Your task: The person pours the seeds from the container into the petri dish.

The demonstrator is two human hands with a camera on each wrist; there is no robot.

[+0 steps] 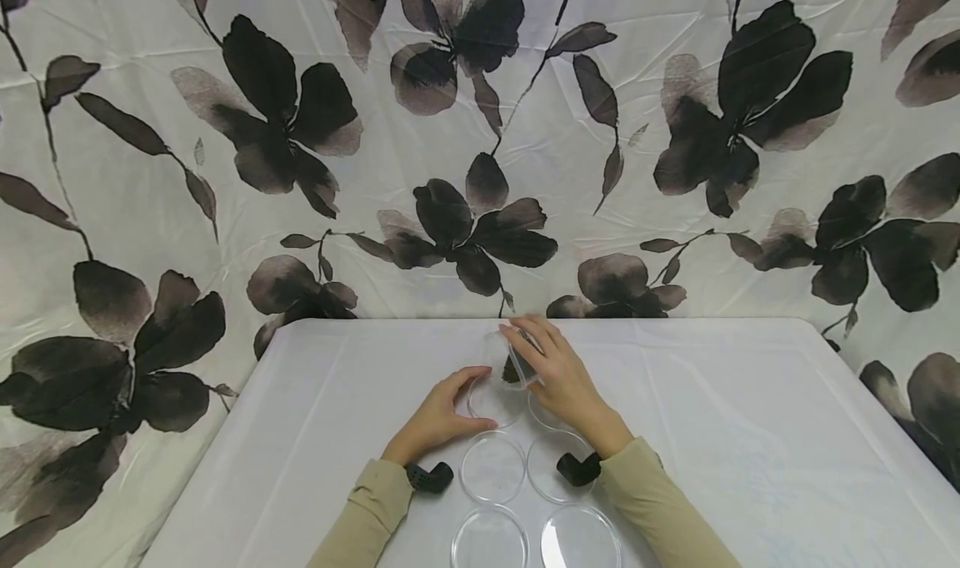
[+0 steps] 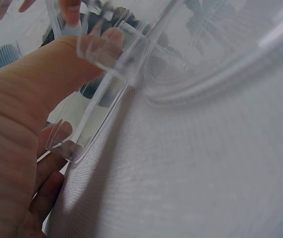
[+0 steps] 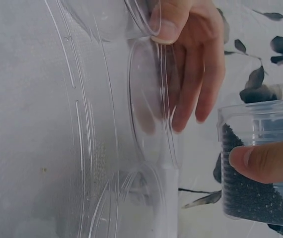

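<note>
My right hand point(image 1: 562, 376) grips a clear plastic tub point(image 3: 258, 121) tilted above the far left dish, thumb on its side. Dark granules point(image 3: 253, 198) lie slanted inside the tub. In the head view, the left hand point(image 1: 442, 414) holds the rim of that clear round dish point(image 1: 474, 405) between thumb and fingers; the dish rests on the table. In the left wrist view, the left thumb point(image 2: 94, 52) lies over the dish's edge. Whether any granules are in the dish cannot be made out.
More clear round dishes stand in two columns: a middle left dish point(image 1: 492, 468), a middle right dish point(image 1: 542, 476), a near left dish point(image 1: 489, 543) and a near right dish point(image 1: 585, 543). One is partly hidden under the right hand. A floral cloth point(image 1: 480, 134) hangs behind the white table point(image 1: 750, 434).
</note>
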